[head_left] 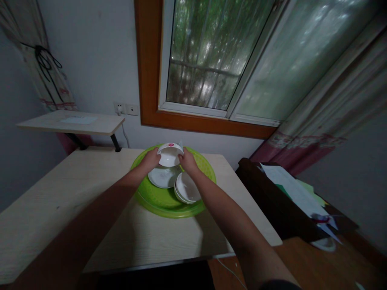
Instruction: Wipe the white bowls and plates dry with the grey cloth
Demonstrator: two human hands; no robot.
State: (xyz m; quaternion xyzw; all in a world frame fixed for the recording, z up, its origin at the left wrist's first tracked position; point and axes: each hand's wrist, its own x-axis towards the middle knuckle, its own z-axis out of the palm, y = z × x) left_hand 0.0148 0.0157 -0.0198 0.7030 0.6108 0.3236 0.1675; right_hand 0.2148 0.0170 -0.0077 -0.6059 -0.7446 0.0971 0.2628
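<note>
A white bowl [169,156] with a pink mark on its rim is gripped at its two sides, tilted so that its inside faces me. My left hand [151,158] closes on its left edge, and my right hand [187,160] on its right edge. Below it a white plate [163,178] lies in a round, bright green basin [155,200]. To the right of the plate sits a small stack of white bowls [188,187], leaning and partly covered by my right forearm. Something small and pale shows behind the held bowl near my right hand; I cannot make out what.
The basin stands on a pale wooden table [115,237], close to the wall. A raised shelf [72,122] with a sheet of paper is at the left. Wall sockets [125,109] and a window [208,60] are behind. Papers [296,193] lie on a dark piece of furniture at the right.
</note>
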